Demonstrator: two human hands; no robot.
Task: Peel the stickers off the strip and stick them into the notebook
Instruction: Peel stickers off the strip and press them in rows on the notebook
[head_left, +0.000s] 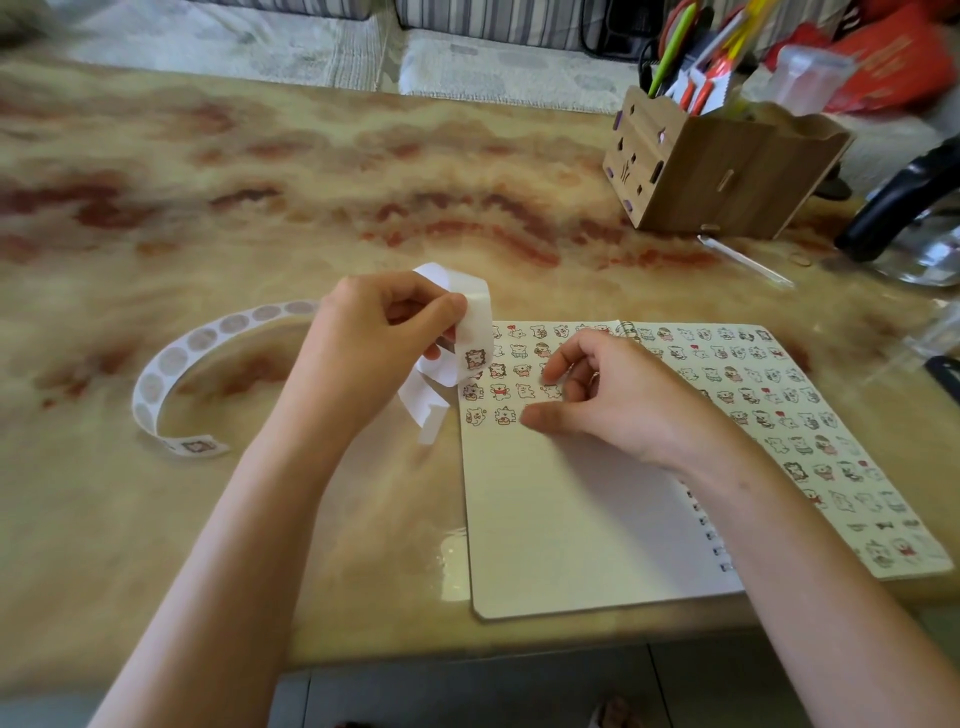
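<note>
A spiral notebook (571, 530) lies open on the table, its left page carrying several rows of small cartoon stickers (498, 389) along the top. My left hand (374, 343) is shut on the white sticker strip (475, 332), which curls over my fingers and shows one brown sticker facing me. The strip's long tail (171, 364) arcs left across the table, its sticker spots bare. My right hand (597, 395) rests on the left page, thumb and fingertips pressed down at the end of the lowest sticker rows. Whether a sticker lies under those fingers is hidden.
The right page (810, 426) is filled with stickers. A wooden pen holder (717, 171) with pens and scissors stands at the back right. A black and metal object (914, 218) sits at the right edge. The table's front edge runs just below the notebook.
</note>
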